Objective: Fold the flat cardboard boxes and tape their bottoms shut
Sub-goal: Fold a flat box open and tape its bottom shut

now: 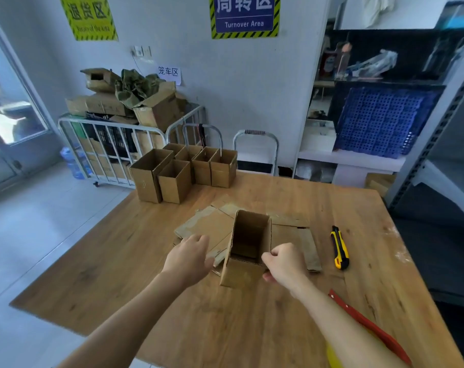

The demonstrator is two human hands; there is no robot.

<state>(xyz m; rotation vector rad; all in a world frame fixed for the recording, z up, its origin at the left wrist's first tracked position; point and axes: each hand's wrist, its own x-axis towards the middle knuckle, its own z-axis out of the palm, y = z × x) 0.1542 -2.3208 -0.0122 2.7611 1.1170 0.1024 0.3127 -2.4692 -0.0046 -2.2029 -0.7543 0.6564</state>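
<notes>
Matt brown cardboard box on smooth, grained wood table

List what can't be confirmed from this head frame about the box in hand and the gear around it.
All head view:
- Open box underside: faces down, hidden by the box itself; tape not visible.
- Right hand fingertips: hidden behind the hand at the box corner it grips.
- Flat cardboard: overlapped by box and left hand; count unclear.
- Red strip: runs out at the bottom edge; type unclear.
- Yellow object: cropped by the bottom edge.

Open box stands on flat cardboard, knife to its right.
</notes>
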